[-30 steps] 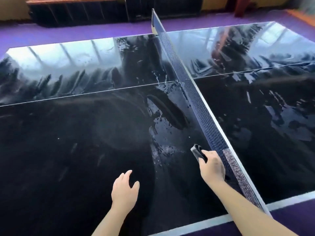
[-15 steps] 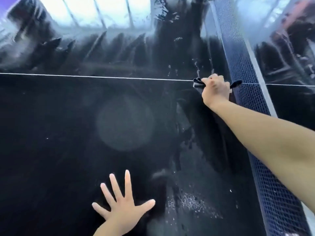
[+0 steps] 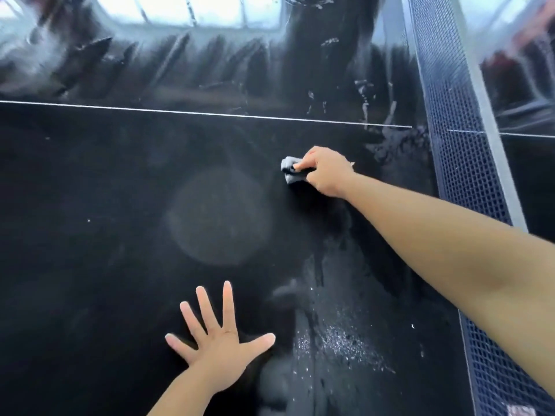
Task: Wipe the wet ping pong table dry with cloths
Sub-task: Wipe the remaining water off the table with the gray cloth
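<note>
Now right hand [image 3: 326, 172] grips crumpled grey cloth [image 3: 290, 173] on glossy table [image 3: 90, 205]; left hand [image 3: 220, 345] splayed flat.

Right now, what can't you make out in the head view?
- Cloth: mostly hidden inside the right hand; size and fold unclear.
- Table edges: cut off by the frame on all sides.
- Far half of the table beyond the white line: glare and reflections hide how wet it is.
- Under the left hand: palm covers the surface.
- Net: both ends cut off by the frame.
</note>
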The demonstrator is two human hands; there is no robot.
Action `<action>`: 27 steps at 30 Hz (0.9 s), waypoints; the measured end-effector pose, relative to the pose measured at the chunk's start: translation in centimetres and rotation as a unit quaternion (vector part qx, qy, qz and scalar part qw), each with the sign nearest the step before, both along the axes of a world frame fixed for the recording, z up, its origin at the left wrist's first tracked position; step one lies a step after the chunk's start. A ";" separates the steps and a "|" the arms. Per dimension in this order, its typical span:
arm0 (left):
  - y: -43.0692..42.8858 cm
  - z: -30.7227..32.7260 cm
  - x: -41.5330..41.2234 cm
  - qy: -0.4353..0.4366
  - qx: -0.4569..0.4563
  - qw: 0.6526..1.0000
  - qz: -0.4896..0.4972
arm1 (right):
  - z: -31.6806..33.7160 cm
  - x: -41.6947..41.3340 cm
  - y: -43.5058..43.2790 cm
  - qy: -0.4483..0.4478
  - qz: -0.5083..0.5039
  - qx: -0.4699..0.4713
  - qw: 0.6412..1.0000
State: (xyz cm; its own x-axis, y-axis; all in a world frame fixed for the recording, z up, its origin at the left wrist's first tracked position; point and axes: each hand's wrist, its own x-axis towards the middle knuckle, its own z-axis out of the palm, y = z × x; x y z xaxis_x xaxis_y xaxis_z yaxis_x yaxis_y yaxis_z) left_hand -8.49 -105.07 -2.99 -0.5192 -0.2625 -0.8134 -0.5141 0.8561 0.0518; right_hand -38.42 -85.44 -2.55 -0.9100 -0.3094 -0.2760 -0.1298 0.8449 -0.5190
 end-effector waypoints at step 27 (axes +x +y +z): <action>-5.8 1.2 12.7 0.113 0.119 0.952 -0.258 | 2.1 55.7 -6.6 -0.254 -0.172 -0.036 0.951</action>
State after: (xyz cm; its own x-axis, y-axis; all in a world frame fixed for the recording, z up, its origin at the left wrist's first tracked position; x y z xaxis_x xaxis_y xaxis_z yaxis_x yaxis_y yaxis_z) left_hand 4.19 -110.90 -1.82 -0.6972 0.2530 -0.6708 0.0195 0.9420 0.3350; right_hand 17.32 -92.04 -0.40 -0.7160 -0.0529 -0.6961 0.4304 0.7516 -0.4999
